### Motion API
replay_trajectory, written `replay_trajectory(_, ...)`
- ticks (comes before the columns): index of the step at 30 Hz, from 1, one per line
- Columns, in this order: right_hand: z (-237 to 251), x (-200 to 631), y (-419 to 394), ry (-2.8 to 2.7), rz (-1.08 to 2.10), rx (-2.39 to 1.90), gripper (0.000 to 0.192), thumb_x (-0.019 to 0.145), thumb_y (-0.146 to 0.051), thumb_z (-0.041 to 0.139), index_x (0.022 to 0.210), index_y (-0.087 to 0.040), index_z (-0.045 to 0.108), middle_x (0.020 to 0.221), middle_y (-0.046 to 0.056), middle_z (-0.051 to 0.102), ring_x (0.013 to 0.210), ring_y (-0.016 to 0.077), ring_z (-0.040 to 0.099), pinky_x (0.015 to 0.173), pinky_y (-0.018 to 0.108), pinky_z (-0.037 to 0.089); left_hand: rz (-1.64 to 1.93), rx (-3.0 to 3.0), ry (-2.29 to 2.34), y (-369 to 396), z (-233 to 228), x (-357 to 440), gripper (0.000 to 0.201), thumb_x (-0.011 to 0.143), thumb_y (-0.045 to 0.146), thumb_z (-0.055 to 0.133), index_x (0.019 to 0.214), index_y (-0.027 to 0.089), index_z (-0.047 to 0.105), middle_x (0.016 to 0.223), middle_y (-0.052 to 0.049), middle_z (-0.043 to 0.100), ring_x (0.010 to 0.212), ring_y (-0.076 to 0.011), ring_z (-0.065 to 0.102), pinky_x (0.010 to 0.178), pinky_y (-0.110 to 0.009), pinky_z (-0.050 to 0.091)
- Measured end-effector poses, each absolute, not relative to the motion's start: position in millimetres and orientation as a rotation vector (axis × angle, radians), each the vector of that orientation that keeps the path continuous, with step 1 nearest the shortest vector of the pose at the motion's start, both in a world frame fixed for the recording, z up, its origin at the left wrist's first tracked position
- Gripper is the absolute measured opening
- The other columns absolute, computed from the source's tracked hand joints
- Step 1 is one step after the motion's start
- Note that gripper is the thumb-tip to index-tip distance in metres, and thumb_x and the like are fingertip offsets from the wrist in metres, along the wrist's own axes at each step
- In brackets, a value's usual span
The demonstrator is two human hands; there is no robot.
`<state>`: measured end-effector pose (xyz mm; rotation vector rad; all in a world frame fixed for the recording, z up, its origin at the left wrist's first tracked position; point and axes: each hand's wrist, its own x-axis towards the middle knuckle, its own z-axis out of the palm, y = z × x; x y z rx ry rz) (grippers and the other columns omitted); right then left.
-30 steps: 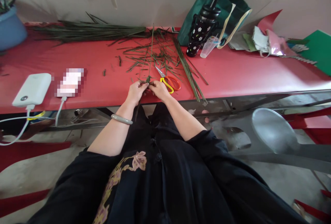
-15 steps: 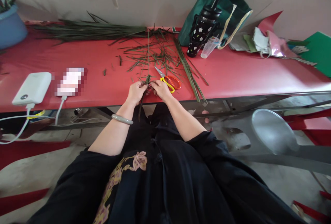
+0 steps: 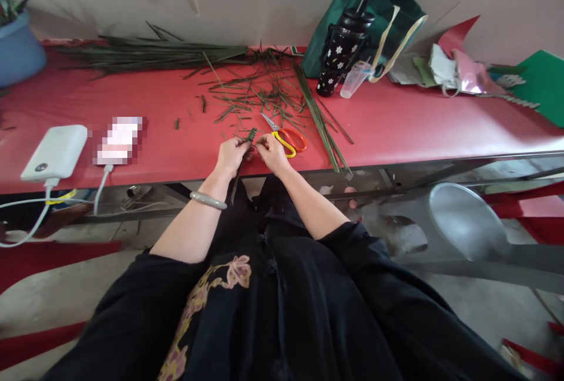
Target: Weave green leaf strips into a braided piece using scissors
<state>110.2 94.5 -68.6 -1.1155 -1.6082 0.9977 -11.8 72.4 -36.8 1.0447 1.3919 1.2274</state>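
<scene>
My left hand pinches a small green woven leaf piece just above the table's front edge. Long leaf ends hang from that piece below the hand, over my lap. Close on the right, my right hand has its fingertips pinched together by the piece's lower end; whatever lies between them is too small to make out. Scissors with one yellow and one orange handle lie beside my right hand, their blades pointing away from me.
Cut leaf scraps litter the red table; leaf bundles lie behind and strips at right. A black flask, plastic cup and green bag stand at the back. A power bank and phone sit left.
My right fingertips have drawn slightly away from the woven piece, which now tilts to the right. A long thin strip that stood upright above it now leans left.
</scene>
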Motion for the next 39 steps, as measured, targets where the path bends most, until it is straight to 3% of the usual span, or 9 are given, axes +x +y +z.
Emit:
replay_trajectory(10, -68.3, 107.9, 91.6, -1.582, 1.0, -1.087, 0.01, 0.071, -0.017, 0.047, 0.081, -0.017, 0.048, 0.068, -0.003, 0.054, 0.062, 0.0092, 0.052, 0.066, 0.024, 0.043, 1.24, 1.097, 1.435, 72.2, -37.1, -9.6, 0.009, 0.068, 0.019, 0.059, 0.066, 0.01, 0.059, 0.05, -0.001, 0.057, 0.04, -0.0101, 0.051, 0.044, -0.022, 0.041)
replay_trajectory(20, -73.0, 111.0, 91.8, -1.558, 0.922, -1.177, 0.019, 0.076, -0.026, 0.048, 0.092, -0.017, 0.053, 0.087, 0.002, 0.06, 0.063, 0.0091, 0.053, 0.067, 0.026, 0.046, 1.278, 0.941, 1.114, 75.0, -45.4, -19.7, 0.016, 0.062, 0.015, 0.06, 0.077, 0.01, 0.058, 0.068, -0.003, 0.062, 0.049, -0.0073, 0.054, 0.051, -0.02, 0.043)
replay_trajectory(27, -66.6, 108.6, 78.9, -1.648, 0.656, -1.176, 0.019, 0.073, -0.021, 0.052, 0.091, -0.017, 0.054, 0.095, 0.005, 0.056, 0.072, 0.0108, 0.053, 0.07, 0.025, 0.046, 1.357, 0.897, 1.109, 75.0, -44.3, -14.5, 0.012, 0.06, 0.01, 0.058, 0.071, 0.01, 0.056, 0.056, 0.0, 0.056, 0.047, -0.0093, 0.052, 0.052, -0.023, 0.042)
replay_trajectory(32, -64.0, 106.2, 74.9, -1.763, 0.609, -1.233, 0.018, 0.077, -0.029, 0.05, 0.088, -0.017, 0.057, 0.083, 0.003, 0.059, 0.069, 0.0111, 0.053, 0.066, 0.024, 0.045, 1.377, 0.867, 1.123, 76.9, -48.7, -14.5, 0.015, 0.06, 0.012, 0.058, 0.075, 0.011, 0.056, 0.059, 0.0, 0.058, 0.05, -0.0102, 0.053, 0.055, -0.024, 0.043)
replay_trajectory(39, -48.1, 103.5, 62.5, -1.991, 0.639, -1.278, 0.029, 0.073, -0.044, 0.056, 0.092, -0.022, 0.059, 0.093, 0.0, 0.062, 0.075, 0.0135, 0.056, 0.069, 0.026, 0.045, 1.527, 0.815, 1.132, 82.0, -57.5, -16.9, 0.021, 0.059, 0.016, 0.059, 0.079, 0.013, 0.054, 0.063, 0.0, 0.059, 0.057, -0.0106, 0.056, 0.059, -0.023, 0.044)
